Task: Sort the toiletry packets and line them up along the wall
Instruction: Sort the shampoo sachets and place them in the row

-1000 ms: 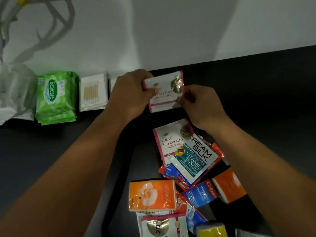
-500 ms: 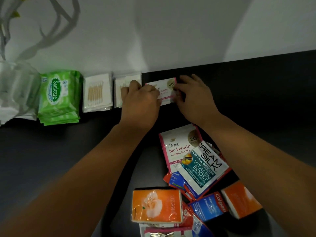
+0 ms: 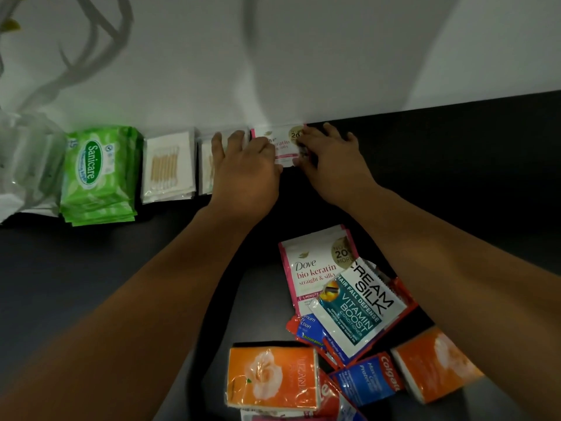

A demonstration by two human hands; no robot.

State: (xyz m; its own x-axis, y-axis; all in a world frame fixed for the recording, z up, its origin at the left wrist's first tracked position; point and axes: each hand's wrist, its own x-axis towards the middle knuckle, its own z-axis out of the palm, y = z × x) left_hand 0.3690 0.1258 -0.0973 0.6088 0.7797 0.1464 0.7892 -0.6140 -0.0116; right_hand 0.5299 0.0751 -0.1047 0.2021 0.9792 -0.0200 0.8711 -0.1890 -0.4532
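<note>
1. Dark worktop [image 3: 455, 177] meets a white wall [image 3: 303, 56], with packets lined along its foot.
2. Far left lies a green Sanicare wipes stack [image 3: 97, 174], then a cotton swab packet [image 3: 168, 167], then a second swab packet [image 3: 205, 168].
3. Left hand [image 3: 243, 174], fingers straight, rests on that second packet and the left edge of the Dove sachet [image 3: 280, 141].
4. Dove sachet lies against the wall between both hands.
5. Right hand [image 3: 331, 165], fingers spread flat, presses its right edge.
6. Nearer the person, a Cream Silk sachet [image 3: 355, 308] and orange packs [image 3: 270, 378] lie loosely heaped.

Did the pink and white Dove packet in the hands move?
Yes. The Dove packet went away from the person, to the wall, and now sits in line right of the cotton bud packs.
</note>
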